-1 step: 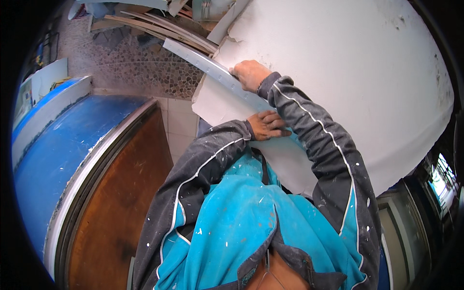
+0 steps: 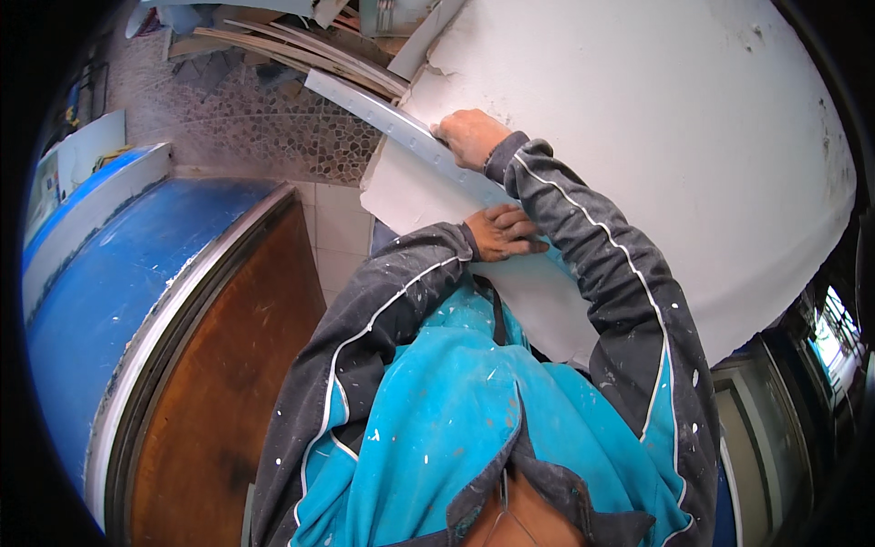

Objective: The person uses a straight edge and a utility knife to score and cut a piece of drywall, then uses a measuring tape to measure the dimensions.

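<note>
A large white board [image 2: 638,164] lies in front of me, with a long pale metal strip [image 2: 401,128] slanting across its left part. The strip's far end sticks out past the board's edge. My left hand [image 2: 504,232] rests on the strip, fingers apart and pressing down. Farther along, my right hand [image 2: 472,139] is closed at the strip's far-side edge, its knuckles up. What its fingers grip is hidden beneath them. The right forearm crosses over the near part of the strip.
At left stands a blue-topped piece with a brown wooden panel [image 2: 228,383]. Thin wooden strips and scraps [image 2: 301,50] are piled beyond the board, by a stone-patterned floor [image 2: 319,137]. Framed panels [image 2: 766,428] stand at lower right. The board's far-left edge is chipped.
</note>
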A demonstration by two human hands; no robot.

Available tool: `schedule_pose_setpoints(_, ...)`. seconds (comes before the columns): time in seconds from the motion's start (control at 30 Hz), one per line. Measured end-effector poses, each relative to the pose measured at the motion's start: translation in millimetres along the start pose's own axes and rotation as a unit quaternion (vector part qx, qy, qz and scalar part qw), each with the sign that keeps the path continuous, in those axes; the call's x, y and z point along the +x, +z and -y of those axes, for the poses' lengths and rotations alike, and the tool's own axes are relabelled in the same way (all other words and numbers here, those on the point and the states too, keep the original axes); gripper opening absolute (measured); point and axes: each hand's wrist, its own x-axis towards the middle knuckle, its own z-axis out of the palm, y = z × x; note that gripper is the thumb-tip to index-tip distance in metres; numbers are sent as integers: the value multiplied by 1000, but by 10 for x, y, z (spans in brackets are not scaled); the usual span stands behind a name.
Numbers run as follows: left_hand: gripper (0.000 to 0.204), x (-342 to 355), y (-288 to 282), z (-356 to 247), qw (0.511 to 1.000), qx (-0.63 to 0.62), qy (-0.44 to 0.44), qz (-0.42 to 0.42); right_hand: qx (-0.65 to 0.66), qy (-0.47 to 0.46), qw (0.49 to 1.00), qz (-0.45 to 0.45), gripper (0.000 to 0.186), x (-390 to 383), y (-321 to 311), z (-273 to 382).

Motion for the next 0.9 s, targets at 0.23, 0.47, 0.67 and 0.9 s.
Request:
schedule_pose_setpoints(0.23, 51, 107, 1, 11, 990, 47, -1, -134, -15, -9, 999, 47, 32, -380, -160, -21)
schedule_pose_setpoints(0.47, 46, 115, -53, 46, 996, -4, -3, -84, -38, -1, 997, 67, 34, -434, -218, -24)
schedule_pose_setpoints(0.67, 41, 110, -55, 25, 996, 27, -10, -87, -46, -1, 995, 83, 30, -733, -311, -68)
schedule_pose_setpoints(0.9, 39, 137, -61, 52, 995, 23, -10, -92, -30, 16, 998, 53, 30, -931, -333, -53)
